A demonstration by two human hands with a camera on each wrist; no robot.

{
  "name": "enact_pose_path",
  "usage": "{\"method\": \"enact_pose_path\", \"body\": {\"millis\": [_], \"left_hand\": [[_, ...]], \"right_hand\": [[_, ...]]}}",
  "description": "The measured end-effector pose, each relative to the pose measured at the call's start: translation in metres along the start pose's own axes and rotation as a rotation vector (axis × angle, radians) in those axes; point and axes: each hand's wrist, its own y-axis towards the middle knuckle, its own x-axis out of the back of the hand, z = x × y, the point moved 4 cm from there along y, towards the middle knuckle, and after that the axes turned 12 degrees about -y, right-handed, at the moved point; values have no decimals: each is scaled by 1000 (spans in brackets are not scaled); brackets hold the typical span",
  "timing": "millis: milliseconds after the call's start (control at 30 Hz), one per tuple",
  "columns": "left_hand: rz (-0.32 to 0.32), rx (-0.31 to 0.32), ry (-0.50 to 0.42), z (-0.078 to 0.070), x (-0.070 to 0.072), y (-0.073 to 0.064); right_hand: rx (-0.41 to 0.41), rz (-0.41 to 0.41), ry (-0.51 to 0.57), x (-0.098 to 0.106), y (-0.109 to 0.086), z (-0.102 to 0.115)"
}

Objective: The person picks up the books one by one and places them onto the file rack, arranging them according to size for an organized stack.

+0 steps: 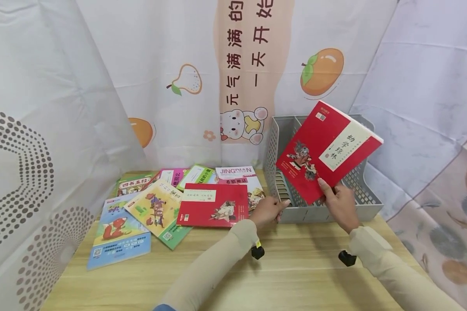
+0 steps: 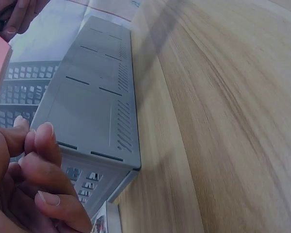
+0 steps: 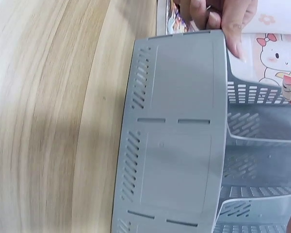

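Note:
A red paperback book (image 1: 323, 151) with a cream title panel tilts above the grey plastic desk organizer (image 1: 334, 212). My right hand (image 1: 340, 205) pinches its lower edge, thumb on the front cover. At the organizer's front left corner, my left hand (image 1: 270, 211) grips the edge; the right wrist view shows its thumb (image 3: 235, 41) over that corner. Slatted openings and upright dividers show inside the organizer in the right wrist view. Just left of my left hand, a second red book (image 1: 214, 207) lies flat on other books.
Several picture books lie overlapping on the wooden table (image 1: 295, 268), among them a blue one with a fox (image 1: 118, 235) and a yellow-green one (image 1: 155, 205). A printed curtain (image 1: 179, 43) hangs behind the table, and patterned cloth (image 1: 447, 207) covers the right side.

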Motion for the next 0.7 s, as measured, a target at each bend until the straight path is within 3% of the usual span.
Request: {"method": "enact_pose_path", "body": {"millis": [133, 367, 700], "left_hand": [[9, -10, 8, 0, 0, 0], [57, 33, -22, 5, -6, 4], [106, 6, 89, 2, -5, 1]], "right_hand": [[-14, -30, -36, 7, 1, -4], [-22, -85, -87, 18, 2, -15], [-60, -156, -114, 34, 2, -30]]}}
